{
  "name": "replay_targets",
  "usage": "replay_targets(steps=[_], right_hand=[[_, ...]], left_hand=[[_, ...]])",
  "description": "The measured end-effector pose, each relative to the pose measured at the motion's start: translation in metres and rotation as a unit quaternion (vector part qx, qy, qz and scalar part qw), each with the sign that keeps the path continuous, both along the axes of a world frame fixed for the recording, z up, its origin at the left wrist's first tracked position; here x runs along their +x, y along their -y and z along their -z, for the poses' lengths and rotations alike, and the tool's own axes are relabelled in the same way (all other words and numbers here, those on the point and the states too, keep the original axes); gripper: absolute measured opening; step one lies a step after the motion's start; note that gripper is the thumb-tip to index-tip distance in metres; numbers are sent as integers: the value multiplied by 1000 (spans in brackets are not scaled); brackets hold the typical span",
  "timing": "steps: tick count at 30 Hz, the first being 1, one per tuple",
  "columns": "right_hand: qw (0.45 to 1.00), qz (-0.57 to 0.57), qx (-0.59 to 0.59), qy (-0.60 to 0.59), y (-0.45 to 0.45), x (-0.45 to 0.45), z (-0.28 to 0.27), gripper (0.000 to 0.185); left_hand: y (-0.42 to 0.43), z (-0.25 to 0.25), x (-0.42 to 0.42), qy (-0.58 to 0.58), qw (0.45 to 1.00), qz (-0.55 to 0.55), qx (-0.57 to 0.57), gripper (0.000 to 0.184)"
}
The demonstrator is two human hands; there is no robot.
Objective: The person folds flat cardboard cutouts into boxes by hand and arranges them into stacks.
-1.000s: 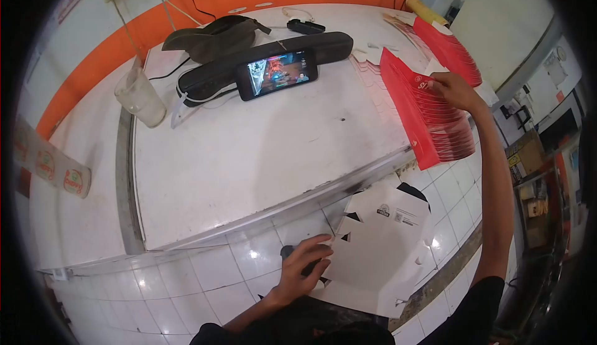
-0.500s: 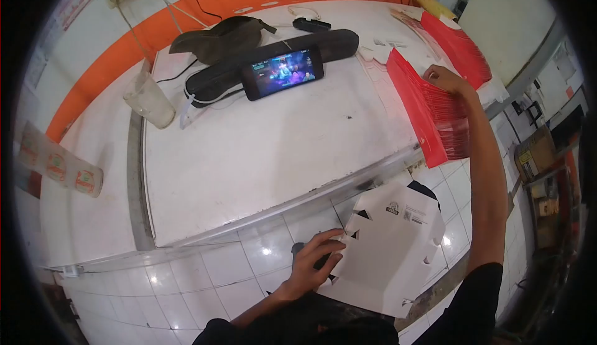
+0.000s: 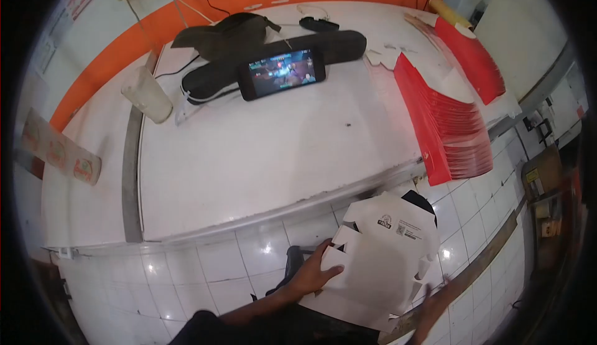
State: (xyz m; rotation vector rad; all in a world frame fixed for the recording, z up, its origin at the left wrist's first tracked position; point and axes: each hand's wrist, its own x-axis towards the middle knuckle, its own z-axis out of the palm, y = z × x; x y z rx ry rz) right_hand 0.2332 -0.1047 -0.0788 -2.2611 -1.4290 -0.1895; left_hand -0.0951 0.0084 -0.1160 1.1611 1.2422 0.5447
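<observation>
A flat white cardboard piece (image 3: pixel 379 258) with printed text and notched edges lies over my lap. At its left edge is my left hand (image 3: pixel 317 271), thumb on top and fingers at the border, gripping it. Beside its lower right edge, my right hand (image 3: pixel 435 298) is blurred by motion, so its fingers cannot be made out. A fanned stack of red cardboard pieces (image 3: pixel 444 127) rests on the right end of the white table, overhanging its front edge, with no hand on it.
On the white table (image 3: pixel 261 158) a phone (image 3: pixel 283 74) with a lit screen leans on a long black case (image 3: pixel 345 46). A dark cap (image 3: pixel 230 34) lies behind. A cloudy cup (image 3: pixel 148 96) stands left, and another red stack (image 3: pixel 472 59) lies back right.
My right hand has left the red stack and come down beside the white cardboard. My left hand has closed on the cardboard's left edge. The front red stack looks more fanned out.
</observation>
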Motion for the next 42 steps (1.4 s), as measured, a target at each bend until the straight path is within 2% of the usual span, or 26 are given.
replay_targets(steps=[1, 2, 3, 5, 8, 10, 11, 14, 17, 20, 23, 26, 29, 32, 35, 38, 41, 42], right_hand=[[987, 68, -30, -140, 25, -17, 12, 59], [949, 137, -58, -278, 41, -39, 19, 62], [941, 152, -34, -301, 47, -51, 22, 59], [922, 181, 24, -342, 53, -64, 26, 51], [907, 230, -58, -347, 58, -39, 19, 36], [946, 197, -17, -256, 49, -46, 2, 19], [962, 179, 2, -208, 44, -51, -6, 23], [964, 142, 57, -217, 49, -49, -2, 25], [962, 168, 73, -200, 45, -55, -16, 27], [930, 209, 56, -298, 42, -54, -29, 29], [931, 251, -3, -265, 47, -44, -26, 35], [973, 64, 95, -200, 40, -39, -17, 16], [920, 35, 240, -308, 65, -10, 18, 9], [908, 19, 257, -330, 72, -6, 17, 14], [895, -26, 217, -389, 107, 51, 64, 32], [917, -67, 161, -358, 97, 40, 52, 46], [937, -91, 120, -315, 59, 1, 13, 56], [940, -89, 116, -309, 48, -12, 2, 60]], left_hand=[[-7, -27, 3, 6, 997, 16, -75, 78], [-5, -29, 5, 10, 996, 28, -86, 77], [-4, -31, 7, 13, 994, 39, -97, 77], [1, 0, 12, 18, 998, 54, -10, 75], [-2, 12, 19, 30, 996, 74, 46, 73], [-3, 7, 21, 19, 996, 75, 38, 72], [-3, 4, 22, 14, 997, 74, 33, 72], [5, 6, 21, -34, 994, 6, 100, 71], [3, 8, 8, -44, 994, -15, 102, 70], [1, -10, -2, -54, 992, -13, 114, 66], [2, -15, -5, -58, 974, -20, 218, 65], [4, -15, -7, -88, 958, -8, 274, 63], [6, -19, -6, -106, 946, -17, 306, 64], [5, -40, 0, 0, 961, -20, 277, 57], [8, -60, 10, 28, 987, 65, 145, 52], [5, -27, 28, 35, 936, 3, 349, 42], [0, -65, 35, 60, 982, -31, 175, 36], [2, -70, 36, 97, 983, -19, 158, 38]])
